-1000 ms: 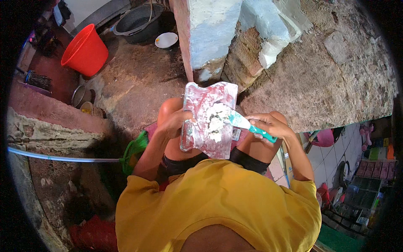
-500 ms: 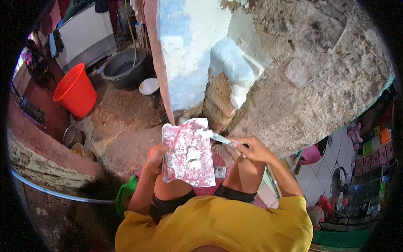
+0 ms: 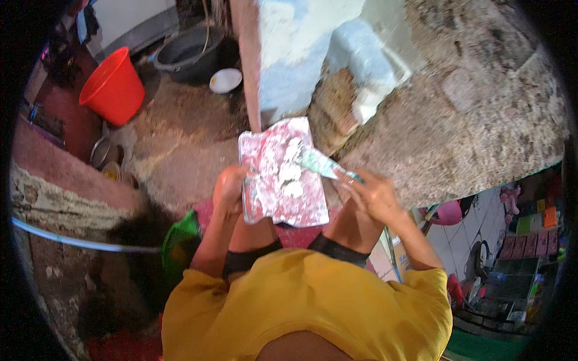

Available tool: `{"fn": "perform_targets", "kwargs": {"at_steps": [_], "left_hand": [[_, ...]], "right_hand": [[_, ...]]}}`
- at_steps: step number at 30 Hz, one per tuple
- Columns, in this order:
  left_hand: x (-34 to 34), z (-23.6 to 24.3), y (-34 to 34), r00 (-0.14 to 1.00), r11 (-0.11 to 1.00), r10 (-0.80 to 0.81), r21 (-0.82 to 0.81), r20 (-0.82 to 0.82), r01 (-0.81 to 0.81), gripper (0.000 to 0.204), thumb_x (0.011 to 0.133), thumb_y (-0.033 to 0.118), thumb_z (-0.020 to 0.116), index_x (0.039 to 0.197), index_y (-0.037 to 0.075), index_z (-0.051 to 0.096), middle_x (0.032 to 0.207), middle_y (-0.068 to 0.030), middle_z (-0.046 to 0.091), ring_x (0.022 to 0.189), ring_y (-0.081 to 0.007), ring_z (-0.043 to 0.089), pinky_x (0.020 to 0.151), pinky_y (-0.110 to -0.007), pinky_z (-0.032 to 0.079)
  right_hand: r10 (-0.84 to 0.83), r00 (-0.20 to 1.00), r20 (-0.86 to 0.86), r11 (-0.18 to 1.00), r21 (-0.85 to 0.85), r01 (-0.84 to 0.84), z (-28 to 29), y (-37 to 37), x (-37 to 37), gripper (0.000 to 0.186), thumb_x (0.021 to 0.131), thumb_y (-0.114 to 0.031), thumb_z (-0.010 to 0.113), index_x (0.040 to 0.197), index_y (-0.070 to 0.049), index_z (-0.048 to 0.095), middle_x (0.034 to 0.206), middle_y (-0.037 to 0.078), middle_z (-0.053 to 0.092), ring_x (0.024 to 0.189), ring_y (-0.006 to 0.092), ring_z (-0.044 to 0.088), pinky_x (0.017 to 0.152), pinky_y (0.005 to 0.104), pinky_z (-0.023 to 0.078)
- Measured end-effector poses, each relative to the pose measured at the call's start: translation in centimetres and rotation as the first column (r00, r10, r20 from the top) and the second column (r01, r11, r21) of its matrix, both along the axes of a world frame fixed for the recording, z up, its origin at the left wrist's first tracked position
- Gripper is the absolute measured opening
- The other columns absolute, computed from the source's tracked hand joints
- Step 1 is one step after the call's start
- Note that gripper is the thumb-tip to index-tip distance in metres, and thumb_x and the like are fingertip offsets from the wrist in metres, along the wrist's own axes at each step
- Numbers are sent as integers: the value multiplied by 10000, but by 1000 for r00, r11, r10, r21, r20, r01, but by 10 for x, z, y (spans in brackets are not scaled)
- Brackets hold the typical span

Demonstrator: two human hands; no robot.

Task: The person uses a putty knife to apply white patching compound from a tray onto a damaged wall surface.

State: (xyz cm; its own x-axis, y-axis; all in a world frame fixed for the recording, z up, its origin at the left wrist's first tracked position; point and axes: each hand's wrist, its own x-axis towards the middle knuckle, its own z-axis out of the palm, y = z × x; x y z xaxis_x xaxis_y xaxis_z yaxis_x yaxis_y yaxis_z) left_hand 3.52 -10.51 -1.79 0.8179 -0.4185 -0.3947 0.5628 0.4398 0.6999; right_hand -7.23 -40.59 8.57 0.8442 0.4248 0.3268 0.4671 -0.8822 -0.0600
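Rough concrete floor [image 3: 180,156], red bucket [image 3: 113,87], dark basin [image 3: 186,54], white bowl [image 3: 226,80]

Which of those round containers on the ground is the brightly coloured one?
The red bucket at far left. The basin beside it is dark grey, and the small bowl is white.

One head-worn fisheye looks steeply down (close) over lap and hands.

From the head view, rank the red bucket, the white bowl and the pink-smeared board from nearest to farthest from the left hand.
1. Pink-smeared board: held at its left edge by the left hand.
2. White bowl: on the ground, up ahead beside the dark basin.
3. Red bucket: farther up and to the left, though not far beyond the bowl.
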Motion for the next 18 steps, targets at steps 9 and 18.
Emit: {"fn": "perform_targets", "kwargs": {"at_steps": [9, 18], "left_hand": [[-6, 31, -4, 990, 991, -136, 9, -23, 136, 357, 750, 107, 545, 1082, -26, 530, 925, -96, 630, 809, -204, 638, 765, -334, 526], [-5, 41, 3, 958, 957, -280, 104, 68, 272, 396, 747, 124, 549, 1118, -17, 536, 989, -83, 622, 858, -187, 615, 792, -326, 494]], "right_hand": [[230, 955, -188, 902, 409, -137, 15, -13, 7, 347, 862, -57, 533, 1204, -85, 583, 686, 65, 571, 514, 183, 518, 481, 270, 431], [120, 568, -814, 768, 439, 467, 60, -33, 26, 299, 966, -205, 457, 1181, -33, 574, 629, 6, 555, 462, 51, 471, 414, 204, 378]]}}
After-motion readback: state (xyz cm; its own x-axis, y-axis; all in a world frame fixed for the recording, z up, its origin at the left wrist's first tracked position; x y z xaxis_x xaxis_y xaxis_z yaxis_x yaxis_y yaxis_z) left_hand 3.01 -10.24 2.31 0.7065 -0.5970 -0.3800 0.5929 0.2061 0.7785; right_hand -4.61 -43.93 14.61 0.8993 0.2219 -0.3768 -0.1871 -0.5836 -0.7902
